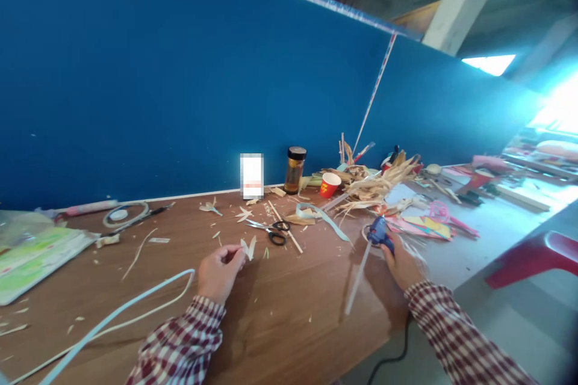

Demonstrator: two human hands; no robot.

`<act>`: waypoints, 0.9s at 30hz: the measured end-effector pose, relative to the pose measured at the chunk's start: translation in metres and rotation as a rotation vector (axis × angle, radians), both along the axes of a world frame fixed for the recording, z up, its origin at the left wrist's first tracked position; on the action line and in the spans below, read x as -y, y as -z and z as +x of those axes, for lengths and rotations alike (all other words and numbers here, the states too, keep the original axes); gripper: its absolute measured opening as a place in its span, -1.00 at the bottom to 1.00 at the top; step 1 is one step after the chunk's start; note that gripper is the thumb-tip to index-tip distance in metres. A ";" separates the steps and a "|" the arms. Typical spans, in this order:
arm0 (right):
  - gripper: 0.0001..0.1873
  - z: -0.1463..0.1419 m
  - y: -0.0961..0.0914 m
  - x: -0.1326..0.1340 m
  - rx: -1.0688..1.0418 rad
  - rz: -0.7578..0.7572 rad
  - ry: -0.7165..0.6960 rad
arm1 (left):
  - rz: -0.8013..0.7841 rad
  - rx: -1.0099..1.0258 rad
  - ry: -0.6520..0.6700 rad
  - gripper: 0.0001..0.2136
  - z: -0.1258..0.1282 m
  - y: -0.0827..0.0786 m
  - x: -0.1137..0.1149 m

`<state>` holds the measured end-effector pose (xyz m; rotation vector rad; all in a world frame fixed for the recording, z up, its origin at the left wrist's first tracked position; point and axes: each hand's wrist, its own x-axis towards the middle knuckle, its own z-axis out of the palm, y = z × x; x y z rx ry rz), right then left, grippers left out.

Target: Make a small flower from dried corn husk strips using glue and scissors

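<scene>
My left hand (pixel 219 273) pinches a small pale piece of corn husk (pixel 248 249), split into petal-like tips, between thumb and fingertips just above the table. Over to the right, my right hand (pixel 405 261) is wrapped around a blue hot glue gun (pixel 378 230). A long translucent glue stick (pixel 357 283) juts out of the gun toward me. Beyond my left hand lie black-handled scissors (pixel 275 233) and a thin wooden stick (pixel 292 236). A petal-shaped husk piece (pixel 210 207) and several husk scraps are scattered there.
A dark-lidded jar (pixel 295 169), a red paper cup (pixel 329 185) and a heap of dry husks (pixel 377 183) stand along the blue partition (pixel 180 84). Pink scissors (pixel 451 219) lie at right, a pale cord (pixel 135 299) at left. A red stool (pixel 537 261) stands beyond the table edge.
</scene>
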<state>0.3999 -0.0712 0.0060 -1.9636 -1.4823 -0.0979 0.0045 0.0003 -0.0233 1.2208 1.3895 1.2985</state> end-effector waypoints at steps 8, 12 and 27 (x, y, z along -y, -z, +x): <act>-0.62 0.036 0.010 0.007 0.417 -0.161 0.029 | -0.005 0.063 -0.011 -0.67 0.001 -0.001 0.000; -0.58 0.009 -0.030 0.010 0.336 -0.106 0.009 | -0.026 0.080 -0.017 -0.68 0.002 -0.002 0.000; -0.78 -0.206 -0.022 -0.114 0.484 -0.359 -1.010 | -0.043 0.171 -0.071 -0.70 -0.001 -0.001 -0.004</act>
